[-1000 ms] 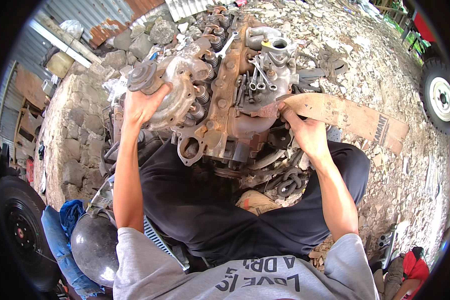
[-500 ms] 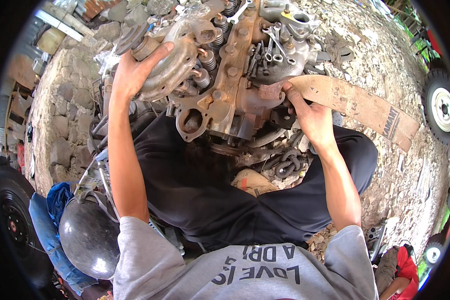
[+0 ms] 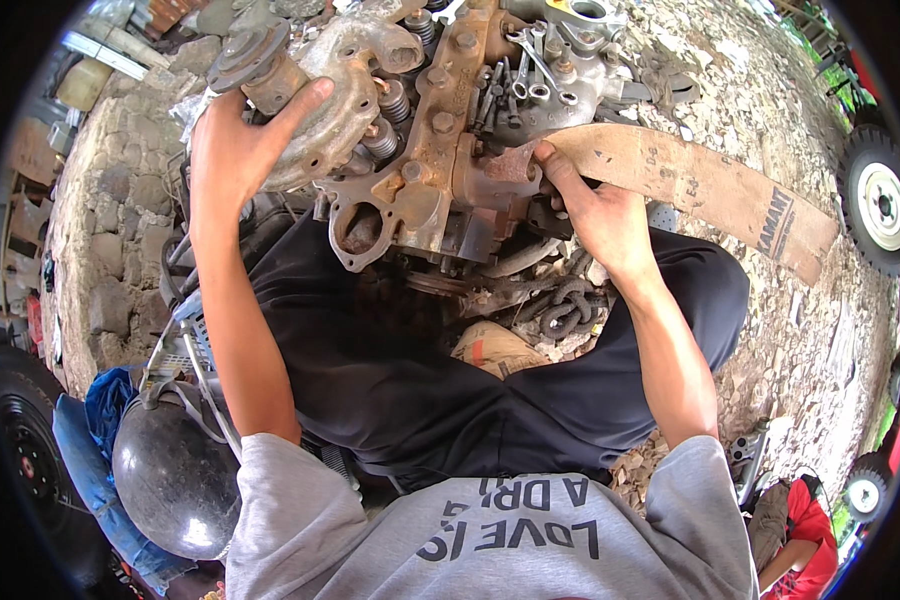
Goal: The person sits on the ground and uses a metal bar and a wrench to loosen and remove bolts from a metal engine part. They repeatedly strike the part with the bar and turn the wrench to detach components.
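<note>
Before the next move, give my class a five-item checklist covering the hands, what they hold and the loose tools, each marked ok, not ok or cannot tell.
1. Left hand holding the cast housing: ok.
2. Right hand holding the brown strip: ok.
3. Hands gloved: not ok, both bare.
4. Engine free of loose wrenches: not ok, several lie on it.
5. Housing's underside clean: cannot tell, hidden.

A: Hands?
B: Two: left hand (image 3: 232, 150), right hand (image 3: 600, 212).
A: Pieces gripped?
B: Two: one metal housing (image 3: 342, 100) in left hand, one brown strip (image 3: 690, 178) in right.
A: Spanner ring ends (image 3: 539, 97) beyond right hand?
B: Three.
A: White-hubbed wheels (image 3: 878, 200), rightward of it?
B: Two.
</note>
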The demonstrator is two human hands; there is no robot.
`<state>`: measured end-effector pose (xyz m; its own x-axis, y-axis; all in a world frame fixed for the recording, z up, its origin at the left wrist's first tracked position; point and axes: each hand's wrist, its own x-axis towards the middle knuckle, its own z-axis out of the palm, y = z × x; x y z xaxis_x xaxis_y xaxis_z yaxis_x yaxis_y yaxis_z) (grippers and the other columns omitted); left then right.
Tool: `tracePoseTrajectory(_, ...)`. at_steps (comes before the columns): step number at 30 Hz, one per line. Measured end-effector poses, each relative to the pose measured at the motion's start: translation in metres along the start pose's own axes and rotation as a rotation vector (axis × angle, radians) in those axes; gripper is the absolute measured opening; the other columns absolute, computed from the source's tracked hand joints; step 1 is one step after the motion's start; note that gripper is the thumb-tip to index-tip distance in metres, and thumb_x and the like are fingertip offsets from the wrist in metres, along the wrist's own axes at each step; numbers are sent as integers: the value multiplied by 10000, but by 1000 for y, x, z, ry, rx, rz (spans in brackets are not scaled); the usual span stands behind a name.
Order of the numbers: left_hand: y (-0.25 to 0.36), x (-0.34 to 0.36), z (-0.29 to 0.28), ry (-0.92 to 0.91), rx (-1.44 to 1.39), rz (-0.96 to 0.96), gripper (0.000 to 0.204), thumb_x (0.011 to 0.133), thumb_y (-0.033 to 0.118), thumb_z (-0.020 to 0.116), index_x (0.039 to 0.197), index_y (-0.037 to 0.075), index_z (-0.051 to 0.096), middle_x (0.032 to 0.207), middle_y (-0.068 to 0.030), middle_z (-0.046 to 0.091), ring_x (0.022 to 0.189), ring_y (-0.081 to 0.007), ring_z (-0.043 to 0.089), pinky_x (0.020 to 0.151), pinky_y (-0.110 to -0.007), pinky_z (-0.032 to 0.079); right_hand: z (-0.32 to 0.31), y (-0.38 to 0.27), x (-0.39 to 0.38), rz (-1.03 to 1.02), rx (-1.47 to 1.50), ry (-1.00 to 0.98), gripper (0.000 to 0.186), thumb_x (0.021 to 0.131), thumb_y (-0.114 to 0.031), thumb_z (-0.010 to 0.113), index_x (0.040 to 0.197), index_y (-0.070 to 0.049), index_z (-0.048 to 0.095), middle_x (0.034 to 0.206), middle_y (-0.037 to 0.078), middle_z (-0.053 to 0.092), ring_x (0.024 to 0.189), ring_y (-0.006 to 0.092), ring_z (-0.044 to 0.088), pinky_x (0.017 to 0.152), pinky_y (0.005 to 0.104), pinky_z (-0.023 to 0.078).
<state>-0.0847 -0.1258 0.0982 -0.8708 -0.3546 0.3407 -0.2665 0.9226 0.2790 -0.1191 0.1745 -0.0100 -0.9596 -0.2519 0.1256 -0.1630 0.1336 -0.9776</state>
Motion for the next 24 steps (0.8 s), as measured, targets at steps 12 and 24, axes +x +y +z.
tracePoseTrajectory(12, 83, -70, -3, -260, -49, 245, 418, 898, 311, 644, 1197, 20, 621, 710, -199, 678, 706, -372, 687, 679, -444, 538, 2, 2, 0, -34, 22, 25, 199, 938, -213, 670, 998, -28, 714, 897, 68, 722, 817, 152, 665, 750, 304, 515)
tracePoseTrajectory(24, 103, -26, 37, -283, 351, 231, 562, 901, 420, 627, 1202, -47, 534, 871, -252, 697, 867, -421, 690, 773, -515, 552, -5, 15, 2, -337, -121, 121, 158, 929, -141, 682, 965, 12, 702, 861, 45, 715, 806, 113, 645, 718, 277, 504)
